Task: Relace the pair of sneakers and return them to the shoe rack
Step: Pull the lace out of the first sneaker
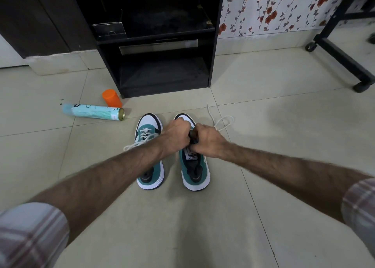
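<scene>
Two teal, white and black sneakers stand side by side on the tiled floor, toes pointing away from me. The left sneaker (149, 129) is laced with a white lace whose ends trail to its left. Over the front of the right sneaker (194, 172) my left hand (175, 137) and my right hand (207, 142) are closed together, gripping its dark tongue and upper. A loose white shoelace (221, 121) lies looped on the floor just right of that shoe. The black shoe rack (162, 65) stands open straight ahead.
A light blue spray can (93, 111) lies on its side to the left, with its orange cap (112, 98) beside the rack's corner. A black wheeled frame (343, 58) stands at the right by the floral wall. A dark cabinet is at the left.
</scene>
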